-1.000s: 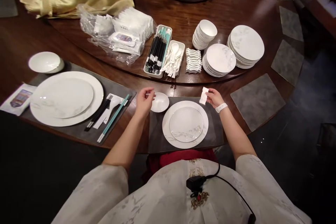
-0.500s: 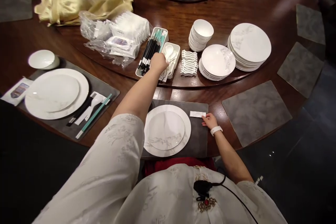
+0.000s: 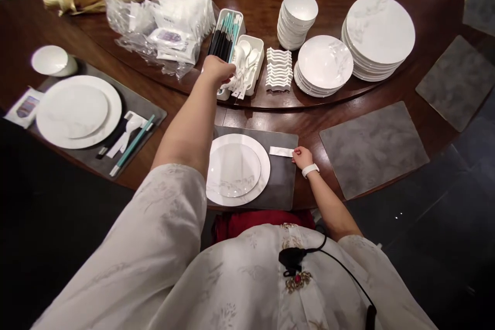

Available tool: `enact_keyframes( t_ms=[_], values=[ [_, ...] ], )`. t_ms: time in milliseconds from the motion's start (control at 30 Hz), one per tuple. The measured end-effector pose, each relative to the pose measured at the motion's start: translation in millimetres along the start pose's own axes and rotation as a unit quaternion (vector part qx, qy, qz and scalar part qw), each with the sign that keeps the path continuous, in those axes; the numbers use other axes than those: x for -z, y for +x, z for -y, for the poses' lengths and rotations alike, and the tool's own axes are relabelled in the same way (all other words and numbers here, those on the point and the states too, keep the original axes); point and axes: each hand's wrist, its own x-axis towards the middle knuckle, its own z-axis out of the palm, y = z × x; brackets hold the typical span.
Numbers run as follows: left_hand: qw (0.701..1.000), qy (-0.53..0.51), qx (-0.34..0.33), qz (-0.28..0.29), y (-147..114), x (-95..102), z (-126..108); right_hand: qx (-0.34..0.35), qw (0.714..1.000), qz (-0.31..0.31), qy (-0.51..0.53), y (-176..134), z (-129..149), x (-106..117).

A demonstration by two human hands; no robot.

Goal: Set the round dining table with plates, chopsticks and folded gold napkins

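Observation:
My left hand point(image 3: 217, 70) is at the near left edge of the white spoon box point(image 3: 258, 64), its fingers closed on what looks like a white spoon, mostly hidden by the hand. Several white spoons point(image 3: 243, 62) lie in that box, handles toward me. Beside it stands a long white box of black and teal chopsticks point(image 3: 224, 36). Lower right, my right hand point(image 3: 302, 158) pinches the right end of a white chopstick rest point(image 3: 281, 151) on the grey placemat point(image 3: 282, 185). Left of the rest, a small plate point(image 3: 235, 170) sits on a larger plate point(image 3: 265, 165).
Stacked bowls point(image 3: 297, 18), small plates point(image 3: 324, 64), large plates point(image 3: 379, 31) and chopstick rests point(image 3: 279, 69) stand on the turntable. Wrapped packets point(image 3: 174, 36) lie left in clear plastic. A laid setting with a bowl point(image 3: 54, 61) is at left; a bare placemat point(image 3: 373, 149) at right.
My left hand has shifted from above the spoons to the left edge of their box. My right hand still holds the chopstick rest at the same place on the mat. The view has tilted down.

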Motion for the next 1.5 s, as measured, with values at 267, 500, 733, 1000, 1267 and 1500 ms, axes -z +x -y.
enact_keyframes(
  t_ms=[267, 500, 733, 1000, 1267, 1500],
  values=[
    [0.956, -0.232, 0.137, 0.115, -221, -42.2, 35, -0.025, 0.998, -0.002, 0.063, -2, 0, 6],
    [0.895, -0.287, 0.288, 0.184, -352, -128.0, 61, -0.022, 0.998, 0.01, 0.062, -1, 4, 12],
    [0.923, -0.214, 0.271, 0.171, -368, -164.8, 74, -0.014, 0.998, 0.011, 0.068, 0, 5, 15],
    [0.975, -0.06, 0.149, 0.157, -365, -170.0, 79, -0.012, 0.998, 0.0, 0.068, 2, 5, 14],
    [0.981, 0.002, 0.093, 0.17, -364, -170.4, 73, -0.011, 0.998, -0.004, 0.057, 3, 5, 14],
    [0.982, 0.036, 0.058, 0.173, -361, -165.7, 67, -0.011, 0.999, -0.004, 0.036, 5, 4, 15]
  ],
)
